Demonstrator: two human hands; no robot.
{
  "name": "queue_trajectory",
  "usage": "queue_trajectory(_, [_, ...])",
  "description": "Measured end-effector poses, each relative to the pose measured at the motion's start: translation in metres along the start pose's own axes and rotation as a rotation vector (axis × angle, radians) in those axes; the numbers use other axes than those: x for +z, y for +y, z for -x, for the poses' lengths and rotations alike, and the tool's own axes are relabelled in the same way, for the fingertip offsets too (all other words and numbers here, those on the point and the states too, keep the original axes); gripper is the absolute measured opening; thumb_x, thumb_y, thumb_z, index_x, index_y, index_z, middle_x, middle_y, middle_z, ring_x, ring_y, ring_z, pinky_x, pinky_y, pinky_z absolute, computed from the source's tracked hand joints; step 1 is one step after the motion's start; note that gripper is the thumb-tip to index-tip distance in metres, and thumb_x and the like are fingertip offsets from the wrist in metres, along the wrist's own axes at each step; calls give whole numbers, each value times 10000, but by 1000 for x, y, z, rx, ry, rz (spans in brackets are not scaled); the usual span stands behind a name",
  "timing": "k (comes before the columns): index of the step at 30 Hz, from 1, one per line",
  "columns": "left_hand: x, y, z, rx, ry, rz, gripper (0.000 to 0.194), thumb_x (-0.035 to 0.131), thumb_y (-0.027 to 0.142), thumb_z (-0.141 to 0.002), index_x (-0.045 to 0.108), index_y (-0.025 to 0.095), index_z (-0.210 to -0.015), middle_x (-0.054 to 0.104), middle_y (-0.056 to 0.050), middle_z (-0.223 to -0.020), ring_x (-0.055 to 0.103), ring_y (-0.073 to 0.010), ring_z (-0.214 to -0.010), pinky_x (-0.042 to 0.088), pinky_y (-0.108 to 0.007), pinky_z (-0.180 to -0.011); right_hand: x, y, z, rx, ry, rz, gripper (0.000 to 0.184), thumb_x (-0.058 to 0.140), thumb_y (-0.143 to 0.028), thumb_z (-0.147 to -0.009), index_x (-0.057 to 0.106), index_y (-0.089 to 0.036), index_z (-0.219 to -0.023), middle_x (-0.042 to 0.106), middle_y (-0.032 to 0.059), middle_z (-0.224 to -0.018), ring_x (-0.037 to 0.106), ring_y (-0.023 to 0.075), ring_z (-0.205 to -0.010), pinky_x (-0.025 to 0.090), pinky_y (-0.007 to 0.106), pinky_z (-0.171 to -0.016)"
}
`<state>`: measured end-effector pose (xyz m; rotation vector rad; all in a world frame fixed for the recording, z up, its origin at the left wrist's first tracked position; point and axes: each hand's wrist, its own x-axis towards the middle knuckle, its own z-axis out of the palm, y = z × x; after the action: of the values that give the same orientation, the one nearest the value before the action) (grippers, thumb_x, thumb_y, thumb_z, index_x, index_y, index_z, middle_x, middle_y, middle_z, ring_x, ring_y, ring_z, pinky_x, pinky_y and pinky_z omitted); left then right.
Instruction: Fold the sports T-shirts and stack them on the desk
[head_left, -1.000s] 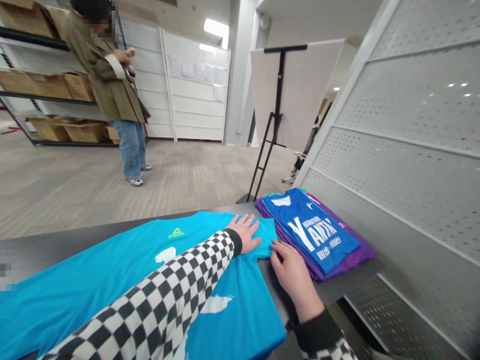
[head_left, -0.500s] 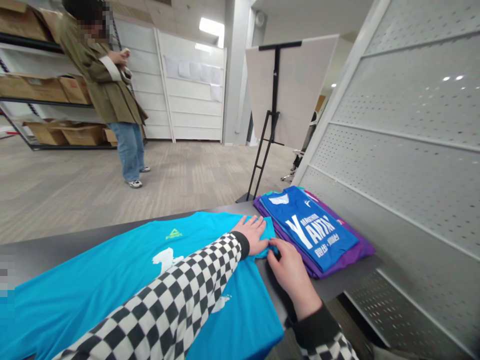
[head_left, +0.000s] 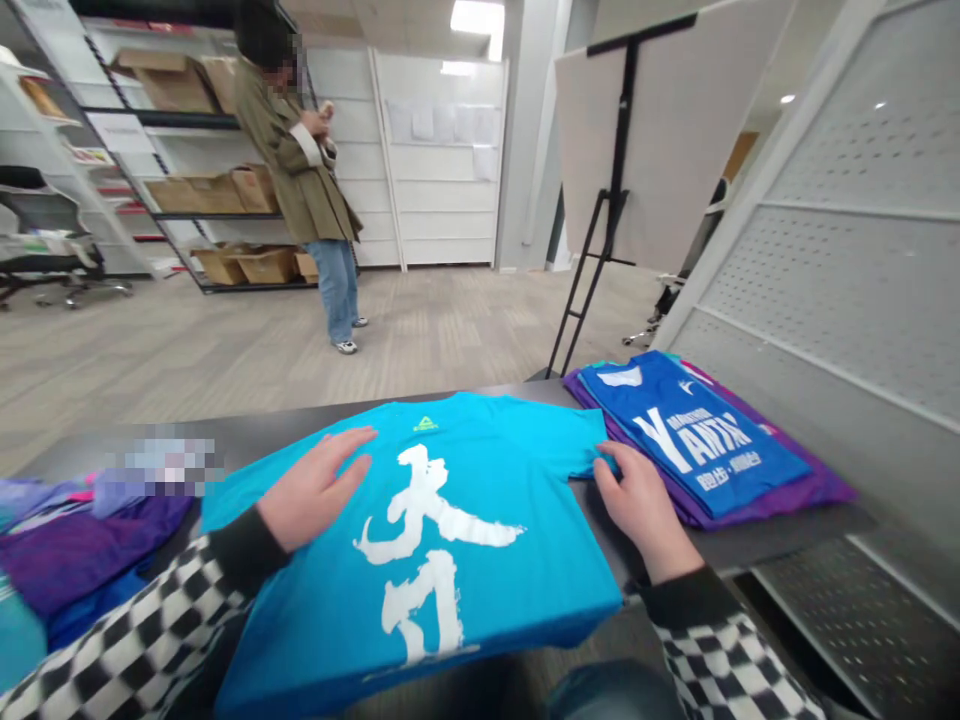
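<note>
A turquoise T-shirt (head_left: 517,580) lies spread face up on the dark table, with white brush-style lettering and a small yellow-green logo on its front. Its lower part hangs over the near edge. Over the shirt's left chest is my left hand (head_left: 319,490), fingers stretched out and holding nothing; whether it touches the cloth is unclear. My right hand (head_left: 641,505) is at the shirt's right sleeve, thumb and curled fingers closed at the hem. To the right of that hand lies a stack of folded shirts, a blue printed shirt (head_left: 690,430) on top of purple ones.
Crumpled purple and blue clothes (head_left: 82,540) lie on the table (head_left: 270,430) at left. Behind it stand an easel with a board (head_left: 645,150) and a person (head_left: 300,180) near shelves of cardboard boxes (head_left: 202,190). A perforated metal panel (head_left: 840,250) rises at right.
My left hand has left the right sleeve and moved left across the shirt, uncovering the white lettering. My right hand stays by the sleeve. The view has turned left, showing the crumpled clothes.
</note>
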<state>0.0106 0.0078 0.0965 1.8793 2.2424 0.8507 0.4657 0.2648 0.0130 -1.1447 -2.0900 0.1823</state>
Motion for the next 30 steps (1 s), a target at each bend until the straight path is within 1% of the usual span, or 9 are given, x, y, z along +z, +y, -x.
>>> queue_trajectory(2, [-22, -34, 61, -43, 111, -65, 581, 506, 601, -1087, 718, 229, -1479, 713, -114, -1564, 657, -356, -1473, 483, -590, -1296, -3, -3, -3, -47, 52, -46, 374, 562, -439, -1036, 771, -177, -1201, 801, 204, -1300, 740, 372, -1257, 559, 578, -1162])
queue_trajectory(4, [-34, -51, 118, -44, 178, -110, 491, 564, 547, -1090, 745, 254, -1439, 751, -102, -1509, 706, -346, -1410, 561, -553, -1234, -11, -11, -3, -90, 67, -93, 370, 569, -457, -1033, 780, -192, -1182, 809, 187, -1289, 745, 358, -1260, 560, 559, -1170])
queue_trajectory(7, [-39, -44, 182, -2, 224, -130, 309, 633, 390, -1088, 797, 294, -1332, 815, -74, -1366, 768, -293, -1281, 645, -460, -1122, -25, -28, 10, -99, -1, -155, 381, 595, -511, -1039, 790, -233, -1213, 815, 140, -1298, 761, 350, -1240, 580, 549, -1144])
queue_trajectory(11, [-30, -22, 217, 56, 189, -111, 286, 657, 233, -1069, 818, 308, -1295, 816, -72, -1314, 740, -265, -1279, 637, -427, -1106, -38, -45, 42, -207, -213, -199, 392, 659, -631, -1012, 836, -341, -1207, 825, 79, -1296, 795, 360, -1163, 657, 531, -1024])
queue_trajectory(16, [-25, -15, 222, 70, 57, -74, 322, 668, 249, -1045, 834, 360, -1298, 809, -71, -1324, 712, -303, -1315, 608, -508, -1145, -40, -50, 63, -421, -399, -174, 367, 650, -648, -1025, 899, -390, -1103, 848, 109, -1220, 827, 370, -1073, 689, 558, -949])
queue_trajectory(19, [-31, -19, 218, -35, 60, -28, 309, 656, 349, -1054, 823, 370, -1312, 790, -82, -1358, 707, -318, -1322, 594, -519, -1161, -43, -51, 68, -377, -374, -182, 314, 689, -609, -1020, 901, -399, -1119, 844, 159, -1234, 826, 380, -1084, 668, 577, -939])
queue_trajectory(21, [-38, -28, 208, -149, 162, -36, 343, 586, 401, -1082, 796, 329, -1343, 784, -103, -1361, 708, -325, -1310, 580, -528, -1165, -48, -60, 74, -312, -314, -217, 312, 707, -579, -1015, 875, -415, -1220, 827, 159, -1301, 807, 393, -1160, 653, 596, -973])
queue_trajectory(25, [-58, -65, 160, -382, 288, -234, 454, 475, 456, -1089, 755, 204, -1341, 787, -168, -1332, 708, -369, -1274, 527, -549, -1179, -57, -102, 95, -248, -226, -315, 375, 703, -490, -1030, 800, -406, -1382, 814, 105, -1358, 792, 377, -1223, 666, 555, -1043])
queue_trajectory(30, [-75, -109, 83, -644, 68, -437, 558, 404, 476, -1087, 700, 123, -1403, 719, -258, -1422, 664, -457, -1332, 517, -598, -1128, -61, -150, 115, -349, -264, -442, 319, 712, -350, -1043, 822, -386, -1341, 834, 60, -1312, 807, 308, -1201, 675, 428, -1064])
